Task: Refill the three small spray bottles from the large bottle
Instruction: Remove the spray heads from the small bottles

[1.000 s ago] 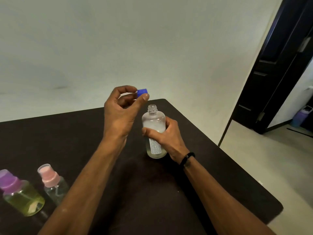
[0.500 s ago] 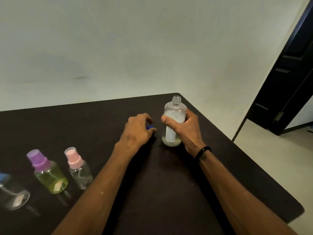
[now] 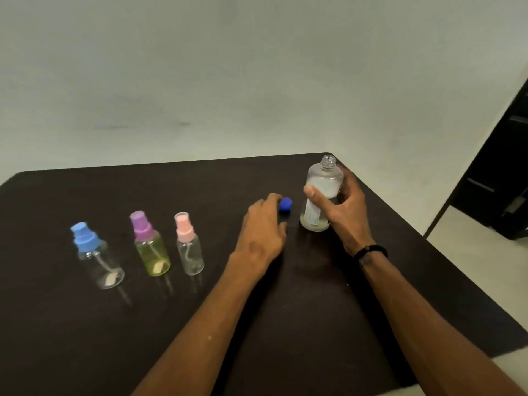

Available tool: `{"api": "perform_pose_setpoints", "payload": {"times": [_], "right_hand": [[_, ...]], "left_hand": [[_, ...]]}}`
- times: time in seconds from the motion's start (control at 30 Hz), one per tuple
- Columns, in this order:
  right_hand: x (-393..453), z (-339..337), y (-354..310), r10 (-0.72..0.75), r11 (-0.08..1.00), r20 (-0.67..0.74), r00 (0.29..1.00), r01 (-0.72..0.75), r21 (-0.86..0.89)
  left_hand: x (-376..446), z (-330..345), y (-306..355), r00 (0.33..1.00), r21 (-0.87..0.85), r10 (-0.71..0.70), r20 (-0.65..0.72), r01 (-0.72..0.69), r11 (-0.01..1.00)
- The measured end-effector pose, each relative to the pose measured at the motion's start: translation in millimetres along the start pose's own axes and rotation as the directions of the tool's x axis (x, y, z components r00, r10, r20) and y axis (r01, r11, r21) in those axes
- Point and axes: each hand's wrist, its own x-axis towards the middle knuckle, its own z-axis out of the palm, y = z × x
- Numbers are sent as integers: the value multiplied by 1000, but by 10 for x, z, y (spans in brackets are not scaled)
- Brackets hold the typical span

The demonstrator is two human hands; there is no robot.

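Observation:
The large clear bottle stands uncapped on the dark table at the back right, with my right hand wrapped around it. Its blue cap lies on the table just left of it. My left hand rests palm down beside the cap, fingertips at it, holding nothing. Three small spray bottles stand in a row at the left: a clear one with a blue top, a yellow-green one with a purple top and a clear one with a pink top.
The table's right edge runs diagonally close to my right arm, with pale floor beyond. A dark door frame stands at the far right. A plain light wall is behind the table.
My left hand has set the blue cap down on the table and let it go. The view has swung left, bringing all three small spray bottles into sight.

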Motion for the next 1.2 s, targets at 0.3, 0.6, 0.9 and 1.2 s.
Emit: {"api": "perform_pose_setpoints", "payload": {"times": [0.3,0.6,0.9,1.2], "right_hand": [[-617,-18,-362,-208,969,-543,814,246,-3],[-1151,947,-692,-273,962,176,946,268,48],[-1075,1310,-604,-144,963,517,844,240,-125],[-783,1158,-503,115,965,354,928,-189,182]], "left_hand": [[-1210,-545,2,908,-45,185,-376,-217,975],[-1593,-835,-287,726,-280,-72,-684,-169,945],[-1505,-798,-338,678,-341,-97,-729,-236,910],[-1345,-726,-178,746,-378,-108,-657,-202,903]]}}
